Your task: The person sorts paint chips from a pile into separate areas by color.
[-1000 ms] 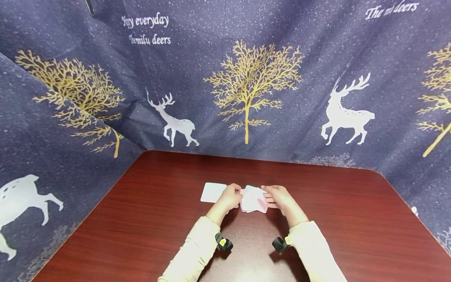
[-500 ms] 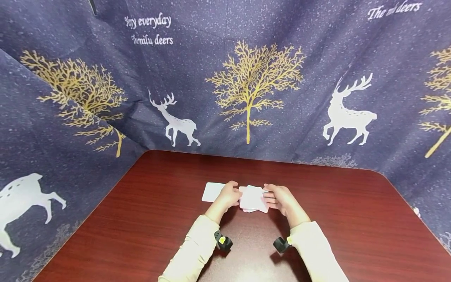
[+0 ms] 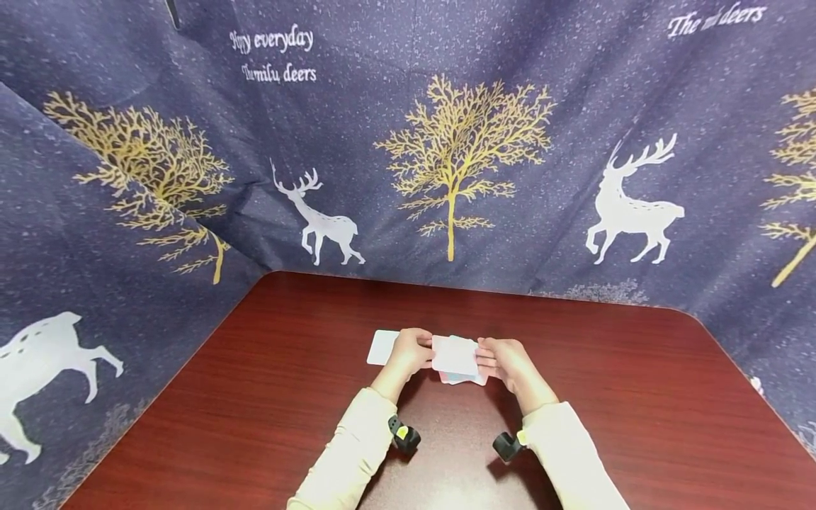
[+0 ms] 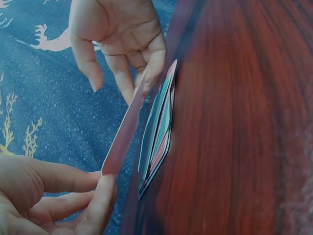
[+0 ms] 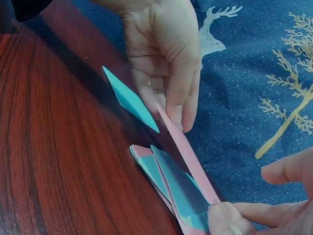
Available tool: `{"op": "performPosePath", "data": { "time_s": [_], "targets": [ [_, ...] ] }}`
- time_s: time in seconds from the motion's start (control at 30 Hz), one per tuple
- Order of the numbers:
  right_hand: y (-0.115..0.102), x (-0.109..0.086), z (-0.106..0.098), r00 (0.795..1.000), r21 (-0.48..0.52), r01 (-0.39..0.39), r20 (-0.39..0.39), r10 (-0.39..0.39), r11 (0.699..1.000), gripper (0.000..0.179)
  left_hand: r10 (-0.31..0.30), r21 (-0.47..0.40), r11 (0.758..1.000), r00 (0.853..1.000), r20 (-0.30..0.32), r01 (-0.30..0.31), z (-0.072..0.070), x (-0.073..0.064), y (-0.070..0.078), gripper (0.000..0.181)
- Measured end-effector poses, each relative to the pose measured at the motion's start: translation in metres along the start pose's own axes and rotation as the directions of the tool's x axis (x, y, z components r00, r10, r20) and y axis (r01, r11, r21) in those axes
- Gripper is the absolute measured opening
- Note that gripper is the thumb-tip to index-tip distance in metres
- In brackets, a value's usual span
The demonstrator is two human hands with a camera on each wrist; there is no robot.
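Pink-sided card [image 5: 188, 152], one: held above the fanned stack [image 5: 178, 193]. Left hand [image 3: 411, 351]: pinching its left edge. Right hand [image 3: 508, 363]: loosely spread, thumb free, at its right end. Advised: light grip, stack undisturbed.

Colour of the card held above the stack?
The held card is pink, clearest in the right wrist view; the head view shows it near-white.

You've got a navy cloth [image 3: 395, 244] hung behind your reddish-brown wood table [image 3: 255, 397], printed with gold trees, white deer and white lettering [image 3: 278, 74], plus a bright glare [image 3: 455, 492] on your near tabletop.
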State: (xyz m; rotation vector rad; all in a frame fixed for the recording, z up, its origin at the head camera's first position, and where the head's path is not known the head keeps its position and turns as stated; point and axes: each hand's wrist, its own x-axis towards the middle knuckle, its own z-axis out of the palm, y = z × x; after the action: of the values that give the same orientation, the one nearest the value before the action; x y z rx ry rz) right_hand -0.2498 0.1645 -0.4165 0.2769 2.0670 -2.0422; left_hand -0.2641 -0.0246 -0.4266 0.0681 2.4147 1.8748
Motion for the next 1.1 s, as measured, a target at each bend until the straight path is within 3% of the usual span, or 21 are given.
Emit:
{"op": "performPosePath", "data": {
  "time_s": [0.37, 0.53, 0.7, 1.1],
  "targets": [
    [0.000, -0.002, -0.001, 0.999, 0.017, 0.005, 0.033, -0.006, 1.000, 0.048, -0.020, -0.073, 0.997, 1.000, 0.011, 0.020, -0.004, 0.002, 0.003, 0.035],
    [0.000, -0.004, -0.003, 0.996, 0.004, 0.007, 0.090, -0.007, 1.000, 0.048, -0.047, -0.100, 0.994, 0.997, 0.055, 0.052, -0.004, 0.001, 0.003, 0.035],
    [0.001, -0.009, -0.004, 0.989, 0.003, 0.010, 0.151, -0.010, 1.000, 0.051, -0.058, -0.101, 0.993, 0.997, 0.048, 0.063, -0.006, -0.004, 0.001, 0.035],
    [-0.012, -0.020, -0.012, 0.998, 0.060, 0.022, 0.062, -0.026, 0.998, 0.047, 0.036, -0.025, 0.999, 0.999, -0.002, -0.036, 0.006, -0.007, 0.019, 0.034]
  ]
}}
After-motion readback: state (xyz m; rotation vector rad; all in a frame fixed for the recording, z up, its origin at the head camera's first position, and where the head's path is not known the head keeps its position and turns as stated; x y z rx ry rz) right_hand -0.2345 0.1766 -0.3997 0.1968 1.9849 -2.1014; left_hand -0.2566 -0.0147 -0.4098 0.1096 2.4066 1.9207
